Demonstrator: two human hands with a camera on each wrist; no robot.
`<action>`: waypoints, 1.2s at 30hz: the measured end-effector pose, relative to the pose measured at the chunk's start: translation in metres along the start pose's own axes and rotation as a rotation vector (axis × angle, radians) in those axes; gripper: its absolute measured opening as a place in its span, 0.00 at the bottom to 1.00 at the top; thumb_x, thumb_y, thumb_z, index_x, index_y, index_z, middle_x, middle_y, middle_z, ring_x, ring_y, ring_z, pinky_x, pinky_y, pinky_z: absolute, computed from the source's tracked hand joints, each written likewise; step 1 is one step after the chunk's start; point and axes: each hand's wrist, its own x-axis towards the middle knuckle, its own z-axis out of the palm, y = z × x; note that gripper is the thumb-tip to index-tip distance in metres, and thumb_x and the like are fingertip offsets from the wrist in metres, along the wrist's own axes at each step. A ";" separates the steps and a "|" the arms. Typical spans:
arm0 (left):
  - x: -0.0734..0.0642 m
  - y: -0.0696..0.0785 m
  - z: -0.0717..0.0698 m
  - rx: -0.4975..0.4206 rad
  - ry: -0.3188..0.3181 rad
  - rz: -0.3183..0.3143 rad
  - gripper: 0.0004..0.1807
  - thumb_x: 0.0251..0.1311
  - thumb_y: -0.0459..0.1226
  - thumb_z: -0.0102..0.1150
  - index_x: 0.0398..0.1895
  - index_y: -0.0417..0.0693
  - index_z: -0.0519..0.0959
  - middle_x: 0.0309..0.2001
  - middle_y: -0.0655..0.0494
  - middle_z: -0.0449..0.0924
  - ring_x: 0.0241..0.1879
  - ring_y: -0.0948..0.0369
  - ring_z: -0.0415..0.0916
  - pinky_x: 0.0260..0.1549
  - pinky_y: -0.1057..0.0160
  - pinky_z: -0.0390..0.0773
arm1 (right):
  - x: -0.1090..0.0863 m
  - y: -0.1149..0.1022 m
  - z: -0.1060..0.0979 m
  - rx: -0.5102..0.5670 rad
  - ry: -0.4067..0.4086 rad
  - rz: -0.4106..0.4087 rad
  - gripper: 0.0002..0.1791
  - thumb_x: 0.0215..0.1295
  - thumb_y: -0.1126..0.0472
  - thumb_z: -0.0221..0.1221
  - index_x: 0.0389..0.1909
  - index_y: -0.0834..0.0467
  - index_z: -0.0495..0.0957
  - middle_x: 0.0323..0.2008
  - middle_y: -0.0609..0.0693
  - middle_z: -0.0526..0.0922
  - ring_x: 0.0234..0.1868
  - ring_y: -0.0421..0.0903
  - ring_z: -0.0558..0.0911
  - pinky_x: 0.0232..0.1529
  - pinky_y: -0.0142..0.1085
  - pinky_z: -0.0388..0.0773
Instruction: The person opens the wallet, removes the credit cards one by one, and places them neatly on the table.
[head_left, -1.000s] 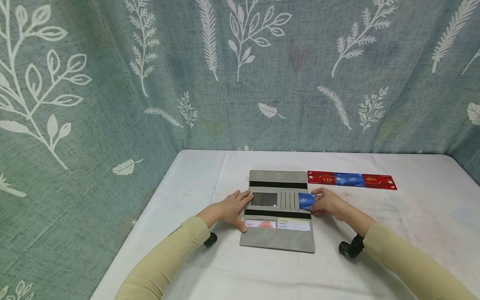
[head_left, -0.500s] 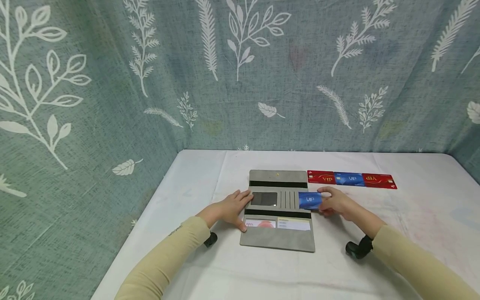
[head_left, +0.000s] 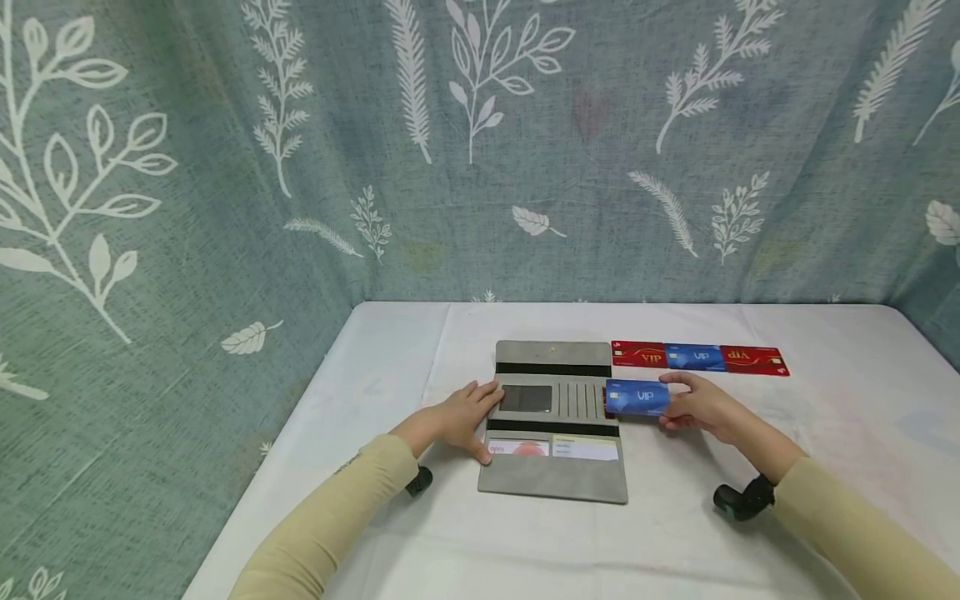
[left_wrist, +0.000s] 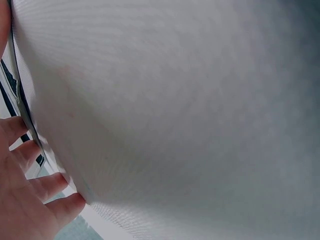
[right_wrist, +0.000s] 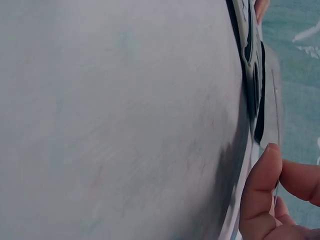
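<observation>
A grey wallet (head_left: 551,483) lies unfolded on the white table, with a dark window pocket, card slots and two paper cards showing. My left hand (head_left: 457,418) rests on its left edge, fingers spread; the left wrist view shows those fingers (left_wrist: 50,186) along the edge. Between thumb and fingers my right hand (head_left: 701,404) pinches the right end of a blue VIP card (head_left: 637,398), which overlaps the wallet's right edge. Seen edge-on in the right wrist view, the card (right_wrist: 276,110) is a thin line. A red sliver (head_left: 610,416) shows at the slot behind it.
Beyond the wallet's upper right corner, a red VIP card (head_left: 637,354), a blue VIP card (head_left: 684,357) and another red one (head_left: 742,360) lie in a row. A leaf-patterned curtain (head_left: 450,250) stands behind the table and at its left.
The right hand has drawn the blue card rightward out of the wallet's slot, baring a red sliver there. My left hand stays on the wallet's edge.
</observation>
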 end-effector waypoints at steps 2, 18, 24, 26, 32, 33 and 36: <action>0.000 0.000 0.000 -0.003 -0.004 -0.004 0.61 0.38 0.57 0.69 0.72 0.46 0.45 0.73 0.51 0.38 0.70 0.45 0.37 0.66 0.49 0.46 | -0.001 0.003 -0.003 0.006 -0.008 -0.001 0.37 0.59 0.72 0.54 0.67 0.66 0.46 0.45 0.63 0.64 0.31 0.44 0.79 0.37 0.33 0.80; -0.002 0.000 0.001 -0.014 0.000 -0.019 0.61 0.37 0.57 0.69 0.72 0.47 0.46 0.73 0.52 0.38 0.70 0.46 0.36 0.66 0.49 0.46 | -0.020 0.020 -0.049 0.003 0.028 -0.002 0.40 0.62 0.68 0.54 0.69 0.65 0.41 0.34 0.51 0.75 0.32 0.44 0.80 0.36 0.32 0.79; -0.003 0.001 0.001 -0.014 0.002 -0.019 0.61 0.38 0.57 0.69 0.72 0.47 0.46 0.73 0.51 0.38 0.70 0.46 0.37 0.66 0.49 0.46 | -0.028 0.026 -0.070 0.010 0.033 -0.011 0.41 0.63 0.67 0.53 0.69 0.67 0.38 0.31 0.47 0.75 0.31 0.42 0.80 0.36 0.31 0.79; -0.004 0.001 0.001 -0.014 0.002 -0.018 0.61 0.38 0.57 0.69 0.72 0.47 0.46 0.73 0.52 0.38 0.70 0.46 0.37 0.66 0.49 0.46 | -0.030 0.029 -0.078 0.012 0.037 -0.004 0.41 0.63 0.67 0.52 0.69 0.66 0.37 0.30 0.46 0.75 0.31 0.41 0.80 0.36 0.31 0.79; -0.005 0.001 0.000 -0.010 0.004 -0.012 0.61 0.38 0.57 0.69 0.72 0.46 0.46 0.73 0.51 0.38 0.70 0.45 0.37 0.66 0.49 0.46 | -0.033 0.037 -0.101 0.029 0.049 0.018 0.41 0.65 0.67 0.50 0.68 0.67 0.33 0.30 0.45 0.75 0.31 0.41 0.80 0.36 0.31 0.78; -0.005 0.000 0.000 -0.010 0.004 -0.012 0.61 0.38 0.57 0.69 0.72 0.46 0.46 0.73 0.51 0.38 0.70 0.45 0.37 0.66 0.49 0.46 | -0.034 0.038 -0.105 0.040 0.052 0.023 0.41 0.65 0.67 0.49 0.68 0.67 0.32 0.29 0.44 0.76 0.30 0.41 0.80 0.36 0.31 0.79; -0.005 0.001 0.000 -0.011 -0.002 -0.010 0.60 0.38 0.57 0.69 0.72 0.46 0.45 0.73 0.51 0.38 0.70 0.45 0.37 0.66 0.49 0.46 | -0.034 0.043 -0.117 0.082 0.060 0.039 0.41 0.65 0.68 0.50 0.68 0.67 0.31 0.28 0.43 0.77 0.30 0.41 0.81 0.36 0.31 0.79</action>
